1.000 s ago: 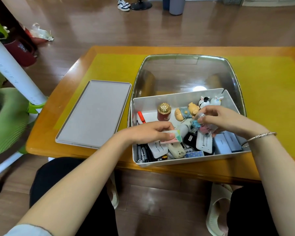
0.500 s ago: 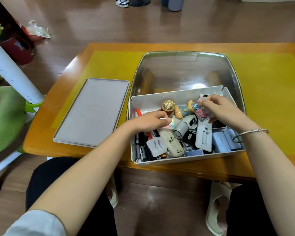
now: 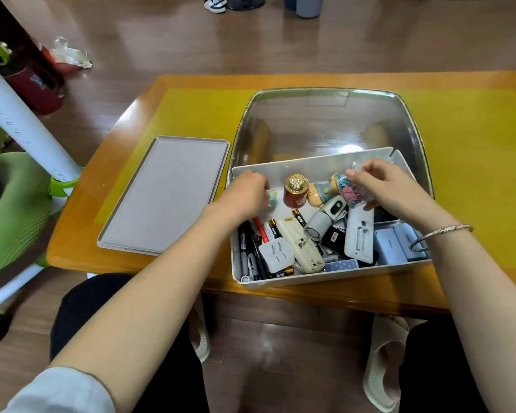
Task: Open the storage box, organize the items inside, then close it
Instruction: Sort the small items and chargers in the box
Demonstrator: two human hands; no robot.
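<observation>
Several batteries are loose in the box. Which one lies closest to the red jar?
The battery lying just below the red jar, beside the cream remote. The other batteries lie nearer the white plug.

Even, soft indoor light, quite bright. 1 round glare spot on the clear lid [image 3: 334, 126], approx. at its centre, and pale reflections on the wood floor [image 3: 280, 49]. Shadows weak. Wide-angle bending at edges; slight blur on the hands.
</observation>
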